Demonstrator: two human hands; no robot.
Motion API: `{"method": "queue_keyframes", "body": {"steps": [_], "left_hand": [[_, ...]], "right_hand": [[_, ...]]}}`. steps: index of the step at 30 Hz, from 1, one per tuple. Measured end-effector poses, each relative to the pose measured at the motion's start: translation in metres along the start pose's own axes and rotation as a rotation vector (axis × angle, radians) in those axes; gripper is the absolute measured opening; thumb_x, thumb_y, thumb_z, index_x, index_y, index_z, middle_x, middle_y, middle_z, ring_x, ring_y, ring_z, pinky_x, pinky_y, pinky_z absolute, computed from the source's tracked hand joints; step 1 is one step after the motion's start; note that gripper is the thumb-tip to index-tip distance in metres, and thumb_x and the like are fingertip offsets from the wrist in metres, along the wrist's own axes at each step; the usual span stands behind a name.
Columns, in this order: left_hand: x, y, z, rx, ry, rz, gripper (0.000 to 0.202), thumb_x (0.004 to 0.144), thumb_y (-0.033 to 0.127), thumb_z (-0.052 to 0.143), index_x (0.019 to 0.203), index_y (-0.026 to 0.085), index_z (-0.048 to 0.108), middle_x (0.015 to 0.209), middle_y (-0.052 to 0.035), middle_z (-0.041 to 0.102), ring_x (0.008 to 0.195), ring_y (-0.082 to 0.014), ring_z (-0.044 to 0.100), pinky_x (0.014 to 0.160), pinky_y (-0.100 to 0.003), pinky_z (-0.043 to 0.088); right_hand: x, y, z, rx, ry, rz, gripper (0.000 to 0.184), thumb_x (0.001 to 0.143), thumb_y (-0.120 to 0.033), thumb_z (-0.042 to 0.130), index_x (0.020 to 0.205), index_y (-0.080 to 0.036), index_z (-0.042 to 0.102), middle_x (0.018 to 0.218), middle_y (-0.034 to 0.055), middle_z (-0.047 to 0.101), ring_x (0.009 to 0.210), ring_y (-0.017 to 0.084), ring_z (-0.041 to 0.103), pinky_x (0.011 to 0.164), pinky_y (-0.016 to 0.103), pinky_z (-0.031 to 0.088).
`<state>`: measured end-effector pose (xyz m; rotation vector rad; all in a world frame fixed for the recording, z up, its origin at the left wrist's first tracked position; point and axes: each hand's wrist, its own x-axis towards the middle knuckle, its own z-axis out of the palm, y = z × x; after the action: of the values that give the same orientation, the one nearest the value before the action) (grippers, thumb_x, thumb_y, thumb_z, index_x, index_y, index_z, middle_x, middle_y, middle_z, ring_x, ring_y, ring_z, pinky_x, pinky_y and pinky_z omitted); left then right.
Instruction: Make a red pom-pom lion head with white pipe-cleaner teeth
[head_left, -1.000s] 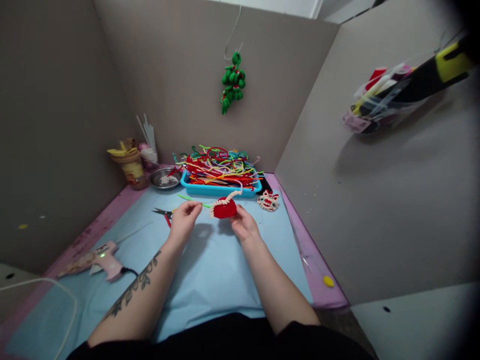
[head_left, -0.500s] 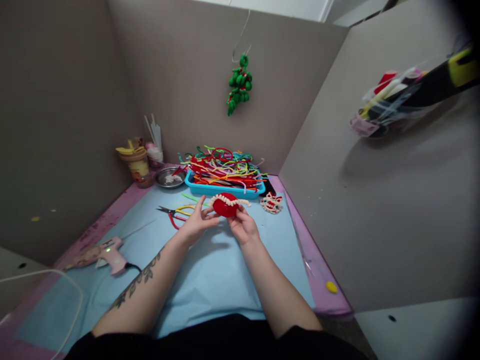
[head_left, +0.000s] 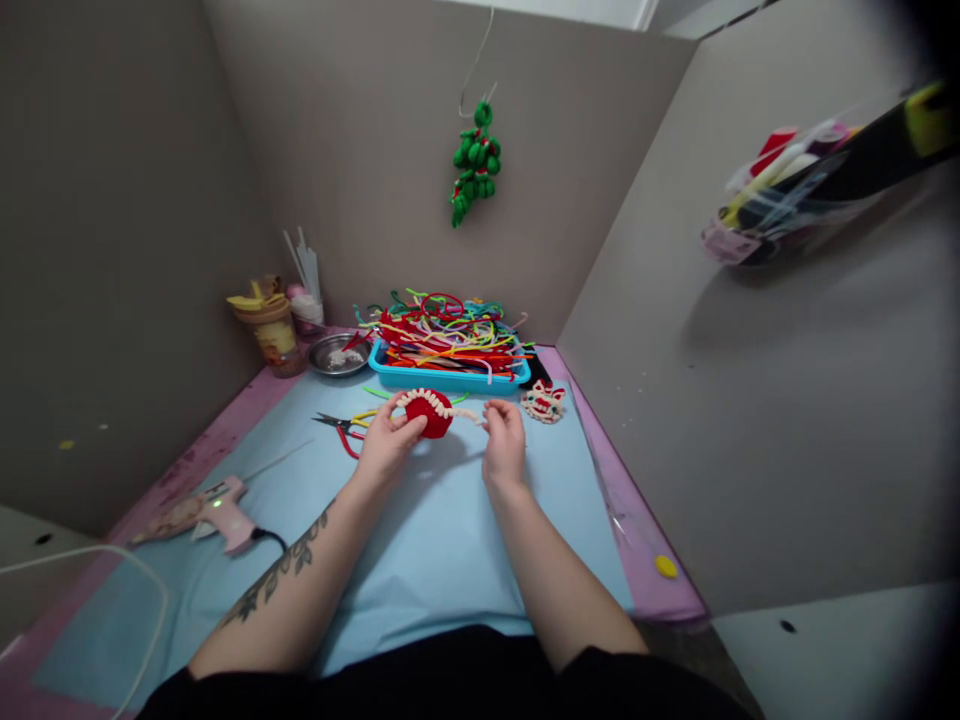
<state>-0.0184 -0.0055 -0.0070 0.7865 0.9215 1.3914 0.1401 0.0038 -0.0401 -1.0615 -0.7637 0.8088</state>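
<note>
My left hand (head_left: 390, 437) pinches a round red disc (head_left: 430, 417) by its left side, above the blue cloth (head_left: 442, 520). A cream coiled pipe cleaner (head_left: 427, 396) curves along the disc's upper edge, and its tail stretches out to the right. At the end of that tail, my right hand (head_left: 504, 440) has its fingertips closed; the tail's tip reaches them. Right behind the left hand lie scissors (head_left: 343, 426) with red and yellow handles. A cream and red pipe-cleaner piece (head_left: 543, 401) with a face-like pattern rests beyond the right hand.
A blue tray (head_left: 450, 380) heaped with colourful pipe cleaners stands at the back. To its left are a metal dish (head_left: 338, 356) and a cup (head_left: 274, 335). A pink glue gun (head_left: 225, 512) with a lit green light lies at left. A green pipe-cleaner ornament (head_left: 475, 165) hangs behind.
The red disc has moved left and now sits in my left hand's grip. My right hand has let go of the disc and shifted right to the cream tail's end.
</note>
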Motion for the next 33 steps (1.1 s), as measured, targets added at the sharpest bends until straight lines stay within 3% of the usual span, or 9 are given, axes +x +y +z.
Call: {"method": "queue_keyframes", "body": {"steps": [3,7,13,25,33], "left_hand": [[-0.001,-0.003,0.001,0.012,-0.012,0.005,0.084,0.056,0.023,0.082,0.13,0.015,0.042,0.088,-0.0064,0.072,0.072,-0.0175,0.068,0.072,-0.03,0.053],[-0.001,-0.006,0.001,0.036,-0.02,0.016,0.087,0.057,0.025,0.081,0.133,0.014,0.039,0.085,-0.0053,0.072,0.068,-0.0157,0.067,0.07,-0.029,0.053],[-0.002,-0.007,-0.001,0.123,-0.054,0.057,0.09,0.06,0.032,0.08,0.137,0.015,0.036,0.085,-0.0061,0.072,0.07,-0.0172,0.068,0.073,-0.032,0.052],[-0.007,-0.005,0.003,0.16,-0.091,0.065,0.09,0.061,0.03,0.079,0.138,0.015,0.035,0.078,-0.0039,0.072,0.069,-0.0178,0.068,0.074,-0.032,0.052],[-0.008,-0.006,0.001,0.161,-0.106,0.121,0.086,0.065,0.032,0.077,0.138,0.018,0.034,0.074,-0.0011,0.071,0.063,-0.0151,0.066,0.067,-0.028,0.052]], "right_hand": [[-0.01,-0.019,0.001,-0.281,-0.184,-0.312,0.013,0.08,-0.029,0.056,0.086,-0.02,0.061,0.092,0.0057,0.06,0.088,0.018,0.056,0.076,0.03,0.047],[-0.021,-0.03,0.007,-0.429,-0.309,-0.472,0.01,0.079,-0.023,0.058,0.088,-0.022,0.063,0.092,0.0066,0.058,0.095,0.02,0.053,0.084,0.033,0.047],[-0.021,-0.025,0.008,-0.475,-0.341,-0.498,0.011,0.08,-0.019,0.056,0.089,-0.022,0.062,0.092,0.0061,0.06,0.096,0.021,0.052,0.087,0.037,0.047],[-0.022,-0.026,0.006,-0.506,-0.372,-0.539,0.021,0.086,-0.025,0.054,0.102,-0.025,0.067,0.095,0.0064,0.065,0.096,0.021,0.053,0.087,0.037,0.043],[-0.02,-0.027,0.006,-0.57,-0.372,-0.594,0.015,0.084,-0.021,0.054,0.091,-0.023,0.067,0.088,0.005,0.067,0.087,0.02,0.056,0.085,0.036,0.042]]}}
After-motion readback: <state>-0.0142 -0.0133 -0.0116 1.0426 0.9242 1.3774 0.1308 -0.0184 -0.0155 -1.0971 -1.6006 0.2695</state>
